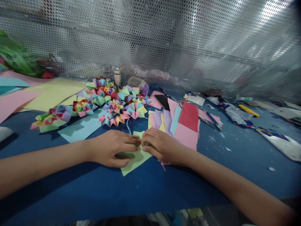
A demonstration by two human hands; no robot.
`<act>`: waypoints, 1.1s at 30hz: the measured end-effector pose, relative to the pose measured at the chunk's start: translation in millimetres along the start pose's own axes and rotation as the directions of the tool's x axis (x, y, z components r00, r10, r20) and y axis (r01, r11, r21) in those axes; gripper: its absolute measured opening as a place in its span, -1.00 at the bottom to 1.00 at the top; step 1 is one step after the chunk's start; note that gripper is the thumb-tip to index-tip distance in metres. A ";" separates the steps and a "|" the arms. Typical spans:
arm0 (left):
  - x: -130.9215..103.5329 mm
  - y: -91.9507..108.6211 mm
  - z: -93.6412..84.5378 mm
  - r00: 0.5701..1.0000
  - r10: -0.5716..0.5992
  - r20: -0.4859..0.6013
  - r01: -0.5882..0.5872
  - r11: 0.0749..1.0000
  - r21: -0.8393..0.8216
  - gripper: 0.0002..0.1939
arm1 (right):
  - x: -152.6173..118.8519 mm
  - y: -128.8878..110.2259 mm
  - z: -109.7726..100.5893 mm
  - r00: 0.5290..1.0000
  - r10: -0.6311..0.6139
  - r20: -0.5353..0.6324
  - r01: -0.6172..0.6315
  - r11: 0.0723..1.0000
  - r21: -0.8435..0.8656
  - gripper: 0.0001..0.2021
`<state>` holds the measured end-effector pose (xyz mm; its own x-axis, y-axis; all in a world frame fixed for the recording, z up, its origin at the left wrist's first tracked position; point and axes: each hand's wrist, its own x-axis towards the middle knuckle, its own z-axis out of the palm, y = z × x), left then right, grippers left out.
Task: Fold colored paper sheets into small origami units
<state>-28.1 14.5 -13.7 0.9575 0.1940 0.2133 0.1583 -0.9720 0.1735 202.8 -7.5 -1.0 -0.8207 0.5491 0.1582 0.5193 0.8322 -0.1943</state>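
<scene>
A light green paper sheet [135, 161] lies on the blue table between my hands. My left hand [115, 147] rests over its left part, fingers spread and pointing right. My right hand [160, 144] bends its fingers down onto the upper right part of the sheet, fingertips close to those of my left hand; whether they pinch the paper is hard to tell. Just behind the right hand are colored paper strips [166, 121], a red paper piece [189, 116] and pink paper [188, 135]. Folded multicolored paper shapes [115, 106] are heaped behind the left hand.
On the blue table [105, 194] are a dark phone [161, 101], a tipped jar [137, 83], a white bottle [117, 77], a blue pen [214, 120] and a yellow marker [248, 110]. Large paper sheets [54, 94] lie at left. A perforated metal panel [150, 40] stands behind.
</scene>
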 end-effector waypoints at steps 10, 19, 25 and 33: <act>-1.1 -1.2 1.6 1.000 0.018 -0.024 -0.018 1.000 0.003 -0.66 | -1.2 9.7 9.3 0.970 0.192 -0.152 -0.157 0.964 0.215 -0.87; -1.8 -1.4 1.0 0.999 0.015 -0.040 -0.017 0.999 -0.034 -0.68 | -0.2 3.6 14.1 0.931 0.294 -0.217 -0.232 0.934 0.271 -0.83; -2.3 -1.5 2.6 0.999 -0.032 -0.028 0.030 0.998 -0.057 -0.54 | 0.6 2.6 14.0 0.928 0.297 -0.226 -0.233 0.934 0.270 -0.86; 0.1 1.6 -0.6 0.999 -0.030 -0.029 0.029 0.999 -0.028 -0.63 | -2.8 13.7 9.8 0.944 0.228 -0.240 -0.169 0.955 0.242 -0.85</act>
<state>-27.9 13.1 -12.8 0.9449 0.2270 0.2357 0.1796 -0.9619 0.2063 209.9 1.6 -13.6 -0.5987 0.7266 0.3371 0.5773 0.6832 -0.4472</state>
